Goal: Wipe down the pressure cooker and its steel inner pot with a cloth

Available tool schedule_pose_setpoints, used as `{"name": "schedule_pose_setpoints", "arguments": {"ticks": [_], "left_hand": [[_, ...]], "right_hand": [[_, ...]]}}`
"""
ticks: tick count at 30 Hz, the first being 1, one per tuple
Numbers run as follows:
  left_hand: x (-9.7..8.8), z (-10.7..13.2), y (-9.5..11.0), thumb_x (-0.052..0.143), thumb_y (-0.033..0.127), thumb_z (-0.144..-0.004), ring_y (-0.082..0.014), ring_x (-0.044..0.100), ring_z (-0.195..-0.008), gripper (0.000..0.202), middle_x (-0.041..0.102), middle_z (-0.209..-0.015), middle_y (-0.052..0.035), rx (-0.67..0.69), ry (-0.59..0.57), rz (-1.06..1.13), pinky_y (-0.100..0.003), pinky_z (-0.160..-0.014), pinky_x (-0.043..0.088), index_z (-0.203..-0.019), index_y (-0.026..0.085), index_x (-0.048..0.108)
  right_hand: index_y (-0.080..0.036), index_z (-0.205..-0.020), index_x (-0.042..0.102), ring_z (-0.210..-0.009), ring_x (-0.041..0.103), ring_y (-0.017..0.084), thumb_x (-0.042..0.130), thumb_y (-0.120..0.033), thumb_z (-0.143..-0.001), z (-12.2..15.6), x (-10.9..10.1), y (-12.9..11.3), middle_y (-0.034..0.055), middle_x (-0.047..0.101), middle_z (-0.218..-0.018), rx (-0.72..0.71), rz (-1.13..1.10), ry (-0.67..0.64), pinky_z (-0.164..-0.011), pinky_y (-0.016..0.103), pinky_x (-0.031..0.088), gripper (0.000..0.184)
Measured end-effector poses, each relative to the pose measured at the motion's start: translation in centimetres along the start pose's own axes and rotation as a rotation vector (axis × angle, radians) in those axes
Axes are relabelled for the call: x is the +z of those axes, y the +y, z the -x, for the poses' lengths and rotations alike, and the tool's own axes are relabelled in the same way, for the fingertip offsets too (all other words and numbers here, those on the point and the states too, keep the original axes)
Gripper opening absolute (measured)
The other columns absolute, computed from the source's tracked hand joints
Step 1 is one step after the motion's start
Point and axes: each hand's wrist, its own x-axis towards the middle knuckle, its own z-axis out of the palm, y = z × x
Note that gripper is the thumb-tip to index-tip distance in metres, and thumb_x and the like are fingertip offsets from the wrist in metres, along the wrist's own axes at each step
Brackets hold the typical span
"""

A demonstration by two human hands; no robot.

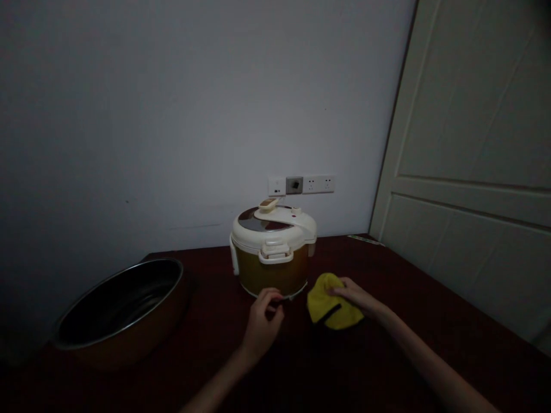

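Note:
A pressure cooker with a white lid and a yellowish-brown body stands upright on the dark red table. In front of its base is my left hand, its fingers loosely curled, with a gap between thumb and forefinger and nothing visible in them. My right hand grips a yellow cloth with a dark stripe and a dark lower edge. The cloth hangs bunched to the right of the cooker. Whether its lower edge touches the table I cannot tell in the dim light.
To the left, a large dark-lined pan with a brown outside rests on the table. Wall sockets sit behind the cooker. A pale panelled door borders the table on the right. A thin strip lies near the back edge.

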Motion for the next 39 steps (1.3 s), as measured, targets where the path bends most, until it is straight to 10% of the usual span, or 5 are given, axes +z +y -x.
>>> {"name": "schedule_pose_setpoints", "arguments": {"ticks": [6,13,28,33,39], "left_hand": [[-6.7,-1.3,-5.6,0.045,0.016,-0.068,-0.0188,0.061,-0.082,0.016,0.063,-0.083,-0.0053,-0.067,0.250,-0.113,-0.034,-0.075,0.050,-0.075,0.018,0.060],[-8.9,-3.0,-9.0,0.051,0.012,-0.064,-0.0231,0.053,-0.116,0.056,0.054,-0.129,-0.0125,-0.192,0.338,-0.057,-0.041,-0.099,0.042,-0.120,0.017,0.051],[-6.6,-3.8,-8.5,0.052,0.011,-0.059,-0.0269,0.052,-0.118,0.065,0.054,-0.129,-0.0145,-0.196,0.291,0.129,-0.042,-0.103,0.040,-0.125,0.010,0.051],[-6.4,-3.7,-8.5,0.052,0.010,-0.061,-0.0268,0.049,-0.122,0.063,0.051,-0.133,-0.0160,-0.199,0.324,0.158,-0.041,-0.103,0.039,-0.124,0.009,0.051],[-6.3,-3.7,-8.5,0.051,0.008,-0.060,-0.0260,0.048,-0.122,0.061,0.053,-0.131,-0.0128,-0.219,0.339,0.216,-0.042,-0.103,0.039,-0.121,0.013,0.053]], "right_hand": [[-0.015,-0.090,0.064,-0.082,0.067,0.020,0.059,-0.024,-0.067,-9.2,-5.8,-1.5,0.0097,0.071,-0.096,-0.190,0.119,0.486,-0.067,0.025,0.052,0.025],[-0.012,-0.080,0.062,-0.072,0.066,0.021,0.056,-0.032,-0.069,-16.1,0.5,-1.9,0.0104,0.070,-0.078,-0.246,0.027,0.471,-0.061,0.027,0.051,0.023],[-0.019,-0.093,0.050,-0.088,0.053,0.023,0.051,-0.028,-0.074,-5.3,8.4,3.8,0.0068,0.051,-0.092,-0.635,0.319,0.706,-0.083,0.040,0.045,0.021],[-0.017,-0.108,0.044,-0.095,0.048,0.022,0.046,-0.010,-0.071,-3.3,11.1,1.0,0.0094,0.044,-0.101,-0.953,0.527,0.509,-0.087,0.042,0.044,0.037],[-0.017,-0.113,0.040,-0.099,0.047,0.024,0.043,-0.005,-0.063,-4.3,8.7,-1.6,0.0110,0.044,-0.106,-1.087,0.694,0.676,-0.086,0.043,0.044,0.052]]}}
